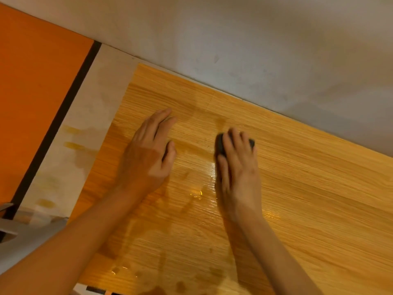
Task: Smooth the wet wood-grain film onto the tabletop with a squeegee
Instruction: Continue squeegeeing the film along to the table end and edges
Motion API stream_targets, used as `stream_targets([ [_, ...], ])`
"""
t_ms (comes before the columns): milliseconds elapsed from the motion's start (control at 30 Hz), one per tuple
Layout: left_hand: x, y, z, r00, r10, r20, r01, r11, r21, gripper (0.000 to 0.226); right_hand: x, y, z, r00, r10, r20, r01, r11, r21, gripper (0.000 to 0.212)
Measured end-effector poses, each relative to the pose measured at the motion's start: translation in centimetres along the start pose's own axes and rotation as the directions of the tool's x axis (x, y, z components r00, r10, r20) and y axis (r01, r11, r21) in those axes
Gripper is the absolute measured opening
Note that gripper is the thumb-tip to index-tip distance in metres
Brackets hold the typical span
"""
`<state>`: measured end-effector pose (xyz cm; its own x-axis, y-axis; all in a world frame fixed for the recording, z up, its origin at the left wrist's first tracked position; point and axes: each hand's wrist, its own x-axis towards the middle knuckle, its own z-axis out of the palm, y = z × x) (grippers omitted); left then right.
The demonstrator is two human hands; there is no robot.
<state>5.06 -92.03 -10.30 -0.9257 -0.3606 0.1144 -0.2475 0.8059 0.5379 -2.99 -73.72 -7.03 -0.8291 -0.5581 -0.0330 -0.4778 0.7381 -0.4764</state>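
Pressing down on the wood-grain film (297, 188), the right hand (239, 167) grips a dark squeegee (221, 143), fingers curled over its top so only its dark ends show; its long axis appears to run roughly parallel to the tabletop's far edge. The left hand (148, 152) lies flat on the film just beside it, toward the tabletop's left edge, fingers straight and holding nothing. Water glistens on the film directly below the squeegee, between the two forearms, with more wet patches near the front edge. My judgement: the next stroke turns on the squeegee sitting near the far edge with most of the wet film on the near side, so the right hand is the one to work it. A bare pale strip of tabletop (89, 128) remains uncovered along the left edge. Beyond the far edge stands a grey wall (255, 50); an orange panel (38, 81) lies left.
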Motion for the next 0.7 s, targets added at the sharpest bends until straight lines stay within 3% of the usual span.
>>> stream_targets([
  [100, 0.0, 0.1, 0.0, 1.0, -0.009, -0.005, 0.009, 1.0, -0.004, 0.048, -1.2, 0.0, -0.1, 0.996, -0.065, 0.052, 0.067, 0.997, -0.042, 0.044],
  [200, 0.1, 0.0, 0.0, 1.0, -0.002, -0.004, 0.002, 1.0, -0.004, 0.047, 5.3, 0.2, 0.1, 1.0, 0.007, -0.024, -0.01, 0.992, -0.129, 0.043],
  [300, 0.0, 0.1, -0.1, 1.0, 0.003, 0.002, -0.003, 1.0, 0.004, 0.046, 11.4, 0.3, 0.7, 0.994, 0.092, -0.065, -0.097, 0.992, -0.082, 0.043],
  [433, -0.1, 0.2, -0.3, 1.0, -0.01, 0.006, 0.01, 1.0, -0.016, 0.046, 6.8, -0.6, 1.2, 0.997, 0.021, -0.078, -0.024, 0.999, -0.033, 0.043],
  [567, 0.1, 0.3, -0.5, 1.0, -0.029, 0.008, 0.029, 0.999, -0.025, 0.048, -0.9, -1.6, 1.4, 0.995, -0.076, 0.06, 0.08, 0.995, -0.062, 0.044],
  [700, 0.2, 0.2, -0.4, 1.0, -0.017, -0.002, 0.017, 1.0, -0.016, 0.046, 7.4, -0.9, 1.2, 1.0, -0.003, 0.01, 0.005, 0.992, -0.123, 0.045],
])
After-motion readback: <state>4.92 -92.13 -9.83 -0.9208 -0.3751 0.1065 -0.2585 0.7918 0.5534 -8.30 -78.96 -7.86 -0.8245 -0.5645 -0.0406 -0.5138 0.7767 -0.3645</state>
